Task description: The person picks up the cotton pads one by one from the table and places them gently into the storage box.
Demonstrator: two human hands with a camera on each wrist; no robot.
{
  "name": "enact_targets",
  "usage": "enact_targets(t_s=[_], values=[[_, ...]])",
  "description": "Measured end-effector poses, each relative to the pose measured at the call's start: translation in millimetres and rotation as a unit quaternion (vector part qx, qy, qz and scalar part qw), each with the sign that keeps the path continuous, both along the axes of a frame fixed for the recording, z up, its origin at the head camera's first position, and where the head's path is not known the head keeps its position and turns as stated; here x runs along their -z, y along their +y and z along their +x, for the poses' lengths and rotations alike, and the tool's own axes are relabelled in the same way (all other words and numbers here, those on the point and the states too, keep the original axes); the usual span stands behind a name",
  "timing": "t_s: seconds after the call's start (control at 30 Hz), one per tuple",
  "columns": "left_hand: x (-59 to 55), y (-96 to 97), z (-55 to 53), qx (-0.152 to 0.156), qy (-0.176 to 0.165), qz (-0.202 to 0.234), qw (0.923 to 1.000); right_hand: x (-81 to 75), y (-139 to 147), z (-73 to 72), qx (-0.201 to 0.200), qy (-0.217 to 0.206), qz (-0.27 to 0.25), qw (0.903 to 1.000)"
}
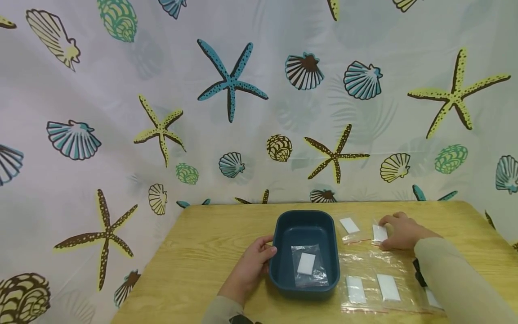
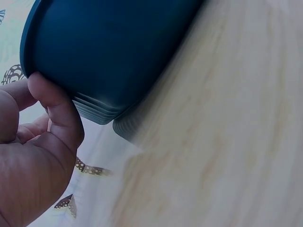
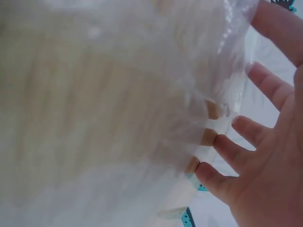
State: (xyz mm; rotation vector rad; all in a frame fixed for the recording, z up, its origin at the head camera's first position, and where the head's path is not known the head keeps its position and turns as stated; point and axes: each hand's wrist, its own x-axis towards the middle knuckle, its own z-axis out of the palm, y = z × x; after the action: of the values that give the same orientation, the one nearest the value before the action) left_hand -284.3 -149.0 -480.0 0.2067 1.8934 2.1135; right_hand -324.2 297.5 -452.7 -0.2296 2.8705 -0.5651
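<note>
A dark blue plastic bin stands on the wooden table. My left hand grips its left side, with the thumb at the rim and the other fingers outside the wall. Inside the bin lies a clear zip bag holding a white rectangular piece. Over at the right, my right hand spans another small clear bag with a white piece in it. In the right wrist view, its spread fingertips touch the edge of the clear plastic.
Another bagged white piece lies between the bin and my right hand. Nearer the front are several more bags with white pieces, one partly under my right forearm. A curtain printed with shells and starfish hangs behind the table.
</note>
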Motion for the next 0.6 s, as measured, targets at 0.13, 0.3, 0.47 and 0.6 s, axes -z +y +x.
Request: enact_targets(t_s=[0.13, 0.3, 0.47, 0.6], values=[[-0.2, 0.8, -0.7, 0.004, 0.001, 0.004, 1.0000, 0.9, 0, 0.1, 0.005, 0.003, 0.024, 0.9997], [-0.4, 0.7, -0.1, 0.004, 0.001, 0.006, 1.0000, 3.3, 0, -0.1, 0.012, 0.011, 0.044, 0.9989], [0.1, 0.5, -0.2, 0.005, 0.006, 0.005, 1.0000, 7.7, 1, -2.4, 0.013, 0.026, 0.031, 0.9991], [0.5, 0.3, -0.7, 0.006, 0.002, -0.001, 1.0000, 11.3, 2, -3.2, 0.007, 0.039, 0.019, 0.9990]])
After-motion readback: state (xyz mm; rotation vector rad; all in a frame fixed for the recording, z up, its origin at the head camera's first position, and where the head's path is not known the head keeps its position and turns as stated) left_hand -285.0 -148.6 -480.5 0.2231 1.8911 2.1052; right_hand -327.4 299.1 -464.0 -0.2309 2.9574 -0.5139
